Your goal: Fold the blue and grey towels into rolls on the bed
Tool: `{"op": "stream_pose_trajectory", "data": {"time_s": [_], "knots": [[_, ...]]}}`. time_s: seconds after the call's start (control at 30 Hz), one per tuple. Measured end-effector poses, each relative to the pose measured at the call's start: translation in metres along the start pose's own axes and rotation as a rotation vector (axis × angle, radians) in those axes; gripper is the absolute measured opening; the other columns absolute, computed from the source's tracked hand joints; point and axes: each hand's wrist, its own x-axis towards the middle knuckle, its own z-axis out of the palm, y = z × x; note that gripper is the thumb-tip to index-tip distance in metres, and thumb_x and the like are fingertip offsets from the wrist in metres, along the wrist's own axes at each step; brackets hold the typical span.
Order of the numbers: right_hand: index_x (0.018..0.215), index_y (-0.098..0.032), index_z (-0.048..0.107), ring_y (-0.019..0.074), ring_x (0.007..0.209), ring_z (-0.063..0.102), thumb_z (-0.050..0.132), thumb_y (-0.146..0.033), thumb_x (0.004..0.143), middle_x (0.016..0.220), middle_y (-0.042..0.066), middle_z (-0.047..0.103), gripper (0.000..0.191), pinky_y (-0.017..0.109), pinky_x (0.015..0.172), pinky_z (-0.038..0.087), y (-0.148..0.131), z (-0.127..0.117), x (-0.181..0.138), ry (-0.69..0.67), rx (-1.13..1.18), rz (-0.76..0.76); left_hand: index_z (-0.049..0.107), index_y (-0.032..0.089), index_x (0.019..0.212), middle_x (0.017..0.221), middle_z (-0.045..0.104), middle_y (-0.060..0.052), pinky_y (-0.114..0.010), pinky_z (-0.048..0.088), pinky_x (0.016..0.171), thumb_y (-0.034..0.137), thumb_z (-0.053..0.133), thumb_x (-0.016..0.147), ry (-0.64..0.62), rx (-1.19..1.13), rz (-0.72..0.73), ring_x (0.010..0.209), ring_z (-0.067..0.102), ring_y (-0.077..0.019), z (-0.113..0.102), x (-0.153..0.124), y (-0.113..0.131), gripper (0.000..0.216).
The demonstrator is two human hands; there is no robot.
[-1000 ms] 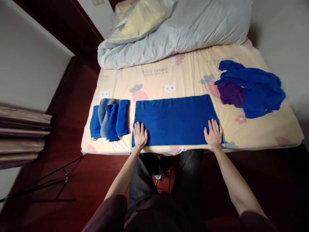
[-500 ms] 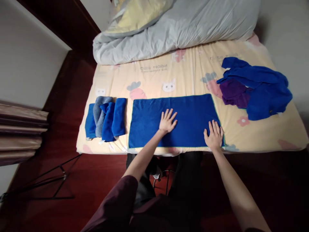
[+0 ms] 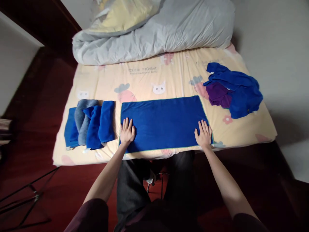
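A blue towel (image 3: 164, 120) lies spread flat near the front edge of the bed (image 3: 169, 80). My left hand (image 3: 127, 131) rests flat on its near left corner, fingers stretched out. My right hand (image 3: 203, 134) lies flat on the near right corner, fingers apart. Neither hand holds anything. To the left of the towel sits a row of folded blue and grey towels (image 3: 90, 124). At the right of the bed lies a loose heap of blue and purple cloths (image 3: 233, 88).
A bunched grey and yellow duvet (image 3: 154, 30) covers the far end of the bed. Dark red floor runs along the left, with a black metal stand (image 3: 26, 196) at the lower left. A pale wall stands at the right.
My left hand slid from the middle of the towel back to its near left corner. The right hand stayed on the right corner. The view shifted, so everything sits further left.
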Motion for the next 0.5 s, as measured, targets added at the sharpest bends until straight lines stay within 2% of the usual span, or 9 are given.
{"op": "stream_pose_trajectory", "data": {"time_s": [0.1,0.27,0.33,0.43,0.5], "knots": [[0.165,-0.016,0.040,0.0272,0.161,0.032,0.038,-0.035,0.107,0.172,0.014,0.037,0.062,0.055,0.133,0.020,-0.004,-0.006,0.001,-0.051,0.003,0.030,0.048,0.012,0.160,0.171,0.037,-0.014,-0.052,0.014,0.135,0.037,0.031,0.104,0.069,-0.090,-0.019,0.163,0.026,-0.0259,0.004,-0.008,0.002,0.064],[0.165,-0.017,0.040,0.0262,0.162,0.031,0.036,-0.038,0.108,0.172,0.013,0.037,0.061,0.054,0.133,0.019,-0.003,-0.013,0.002,-0.099,0.009,0.055,0.052,0.013,0.157,0.168,0.043,-0.013,-0.052,0.015,0.135,0.034,0.037,0.098,0.115,-0.191,-0.033,0.161,0.031,-0.0261,0.004,-0.005,-0.001,0.064],[0.165,-0.016,0.040,0.0277,0.162,0.029,0.035,-0.037,0.109,0.172,0.014,0.036,0.060,0.056,0.133,0.019,-0.012,-0.014,0.003,-0.088,0.013,0.094,0.053,0.013,0.156,0.167,0.044,-0.014,-0.052,0.015,0.135,0.034,0.038,0.098,0.138,-0.211,-0.032,0.161,0.033,-0.0266,0.005,-0.005,-0.001,0.064],[0.166,-0.018,0.038,0.0312,0.164,0.023,0.033,-0.034,0.109,0.175,0.013,0.031,0.060,0.062,0.133,0.015,-0.060,-0.011,0.010,-0.053,0.062,0.128,0.054,0.014,0.156,0.167,0.045,-0.012,-0.052,0.016,0.135,0.032,0.040,0.097,0.161,-0.224,-0.029,0.160,0.034,-0.0272,0.007,-0.006,0.000,0.064],[0.168,-0.020,0.035,0.0298,0.165,0.020,0.036,-0.034,0.109,0.176,0.010,0.027,0.060,0.060,0.134,0.012,-0.113,-0.005,0.019,-0.109,0.162,0.005,0.053,0.014,0.156,0.167,0.045,-0.012,-0.052,0.015,0.135,0.031,0.041,0.096,0.167,-0.230,-0.031,0.160,0.034,-0.0279,0.009,-0.006,-0.001,0.064]]}}
